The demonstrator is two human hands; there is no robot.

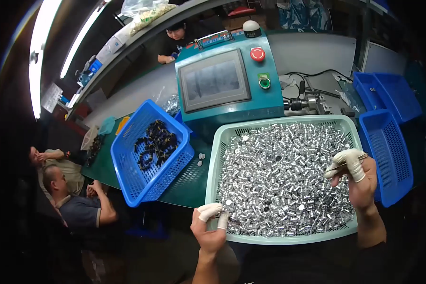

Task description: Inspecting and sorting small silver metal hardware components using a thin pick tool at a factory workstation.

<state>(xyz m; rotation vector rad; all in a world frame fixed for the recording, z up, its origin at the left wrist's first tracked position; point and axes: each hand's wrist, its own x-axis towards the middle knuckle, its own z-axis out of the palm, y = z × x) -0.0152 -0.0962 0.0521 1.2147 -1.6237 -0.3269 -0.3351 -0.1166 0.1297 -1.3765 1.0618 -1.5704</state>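
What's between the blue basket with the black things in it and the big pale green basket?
In the head view, a few small pale pieces lie on the green tabletop between the blue basket and the pale green basket.

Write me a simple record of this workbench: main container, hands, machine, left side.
Main container: pale-green plastic basket heaped with small silvery cylindrical parts
Left hand: white-covered fingertips at the basket's near-left corner; grip unclear
Right hand: holding a thin metallic tool above the parts
Machine: teal box with grey screen, round red button
Left side: blue plastic basket containing dark pieces
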